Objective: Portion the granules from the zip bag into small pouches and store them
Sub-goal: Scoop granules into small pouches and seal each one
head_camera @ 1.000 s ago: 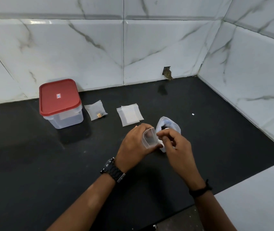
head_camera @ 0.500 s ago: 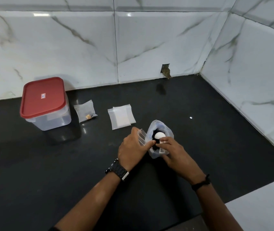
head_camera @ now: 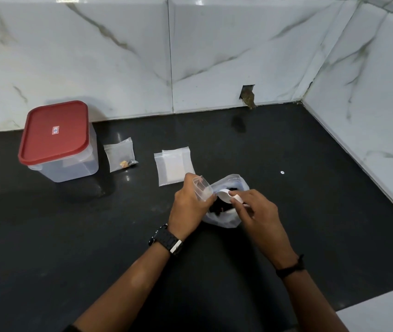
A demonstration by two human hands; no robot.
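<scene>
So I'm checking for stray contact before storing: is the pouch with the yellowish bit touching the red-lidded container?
Apart. The head view shows a strip of black counter between the pouch and the container.

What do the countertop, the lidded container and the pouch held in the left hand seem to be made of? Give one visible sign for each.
Countertop: looks like polished dark stone; it mirrors light spots.
Container: seems translucent plastic with an opaque red plastic lid; its frosted walls let the dark counter show through.
Pouch: thin clear plastic film, probably; see-through and creased in the left hand.
</scene>
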